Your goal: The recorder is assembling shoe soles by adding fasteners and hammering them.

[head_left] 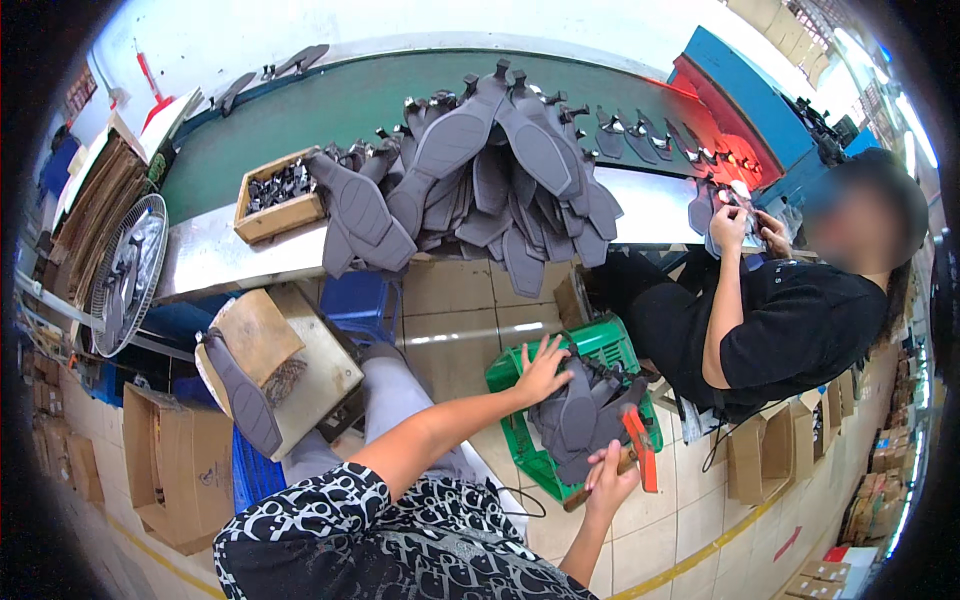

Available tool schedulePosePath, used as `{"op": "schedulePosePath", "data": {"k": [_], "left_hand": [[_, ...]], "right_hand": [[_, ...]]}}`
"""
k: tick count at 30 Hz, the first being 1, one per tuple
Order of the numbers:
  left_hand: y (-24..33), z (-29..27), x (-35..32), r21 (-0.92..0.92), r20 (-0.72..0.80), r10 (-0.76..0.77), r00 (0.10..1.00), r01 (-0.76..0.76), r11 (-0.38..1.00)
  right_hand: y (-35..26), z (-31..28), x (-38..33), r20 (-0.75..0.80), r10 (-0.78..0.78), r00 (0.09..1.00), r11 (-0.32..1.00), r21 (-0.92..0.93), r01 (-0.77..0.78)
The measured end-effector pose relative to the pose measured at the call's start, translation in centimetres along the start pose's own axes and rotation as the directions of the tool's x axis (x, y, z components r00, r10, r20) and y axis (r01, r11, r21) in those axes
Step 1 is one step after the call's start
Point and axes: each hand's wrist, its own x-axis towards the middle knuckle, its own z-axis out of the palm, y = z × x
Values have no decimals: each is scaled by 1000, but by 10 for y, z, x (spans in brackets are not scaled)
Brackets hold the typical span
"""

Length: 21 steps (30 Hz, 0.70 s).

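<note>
"Where are the soles?"

"In the green crate (617, 340), a jumbled pile of dark grey soles (577, 410) lying over one another at odd angles."

"How do they look?"

"Matte, long and flat, broad at one end and narrowing toward the other. Small dark heels show among them near the crate's far side."

"And the hands?"

"The left hand (543, 372) is over the crate's far left part, its fingers loose and spread beside the soles; I can't tell whether the tips touch. The right hand (610, 482), at the crate's near right, has its fingers closed around an orange tool (641, 452)."

"Anything beyond the crate?"

"A counter (200, 262) with a tall heap of similar soles (450, 140). Right of the crate sits a co-worker (800, 320) in black."
</note>
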Motion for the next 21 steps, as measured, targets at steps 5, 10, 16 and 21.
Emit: {"op": "schedulePosePath", "data": {"k": [5, 10, 16, 21], "left_hand": [[-4, -6, 25, -128, -61, -132, 989, 123, 984], [-19, 4, 17, -175, 13, -111, 994, 112, 978], [15, -56, -14, -745, -125, 28, 992, -112, 658], [15, -209, -107, -927, -228, 1, 974, -217, 304]], "right_hand": [[-2, 21, 0, 33, 31, 999, 991, 126, -35], [2, 34, -21, 73, 34, 997, 996, 75, -39], [-40, 42, -46, 127, -70, 989, 997, 50, 64], [-61, 67, -33, 253, -160, 954, 987, 38, 156]]}}
